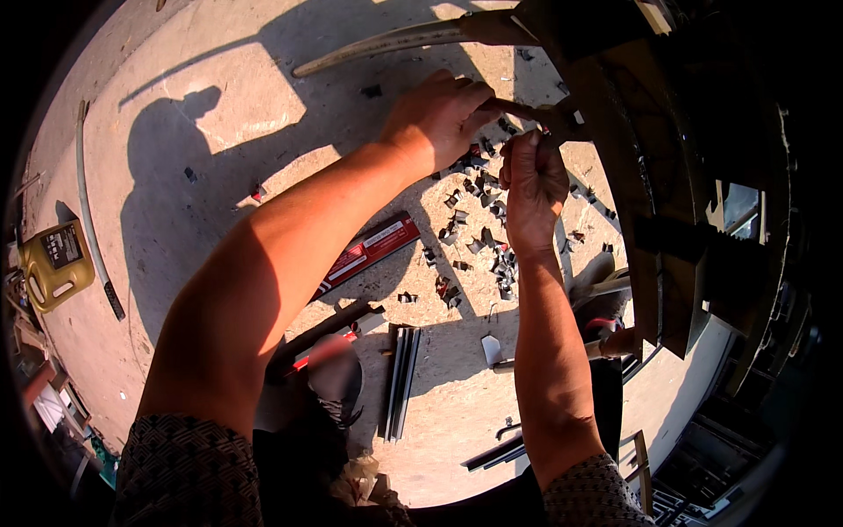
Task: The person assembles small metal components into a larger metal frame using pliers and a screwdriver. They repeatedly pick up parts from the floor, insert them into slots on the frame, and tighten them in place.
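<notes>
My left hand [436, 123] is closed, its fingertips pinching the end of a dark flat metal bar [518, 109] that sticks out from a large dark metal frame [650, 167] on the right. Just below the bar, my right hand [535, 183] is closed with the thumb on top, close to the frame. Whatever lies between its fingers is hidden; only a tiny reddish spot shows near the thumb tip. Beneath both hands, several small dark bent pieces [475, 244] are scattered over the concrete floor [457, 329].
A long red box [376, 249] lies beneath my left forearm. Nearer are dark metal strips [401, 384] and a tool with a pale flat head [492, 350]. An olive-gold canister [58, 266] and a curved pole [90, 202] are far left. A pale curved handle [386, 46] extends above my hands.
</notes>
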The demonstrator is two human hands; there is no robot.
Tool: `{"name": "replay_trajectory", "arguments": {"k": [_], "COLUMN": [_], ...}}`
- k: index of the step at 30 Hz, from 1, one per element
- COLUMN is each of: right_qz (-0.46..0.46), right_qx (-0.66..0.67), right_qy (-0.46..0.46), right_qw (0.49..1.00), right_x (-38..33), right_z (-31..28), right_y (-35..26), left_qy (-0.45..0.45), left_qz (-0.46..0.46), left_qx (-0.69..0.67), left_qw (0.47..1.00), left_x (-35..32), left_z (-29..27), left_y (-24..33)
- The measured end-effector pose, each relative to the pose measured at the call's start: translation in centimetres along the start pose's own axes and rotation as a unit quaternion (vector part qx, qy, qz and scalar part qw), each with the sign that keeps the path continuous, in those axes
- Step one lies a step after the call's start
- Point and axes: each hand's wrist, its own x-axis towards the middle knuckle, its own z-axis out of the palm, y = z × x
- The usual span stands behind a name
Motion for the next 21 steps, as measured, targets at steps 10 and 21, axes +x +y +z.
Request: {"name": "replay_trajectory", "arguments": {"k": [10, 21], "right_qz": [0.029, 0.037], "right_qx": [-0.001, 0.0], "right_qy": [0.013, 0.015], "right_qw": [1.0, 0.999], "right_x": [-0.4, 0.1], "right_z": [0.4, 0.5], "right_y": [-0.7, -1.1], "left_qy": [0.015, 0.002], "left_qz": [-0.008, -0.018], "left_qx": [0.001, 0.015], "left_qw": [1.0, 1.0], "left_x": [-0.7, -0.1], "left_z": [0.0, 0.3], "left_y": [0.3, 0.0]}}
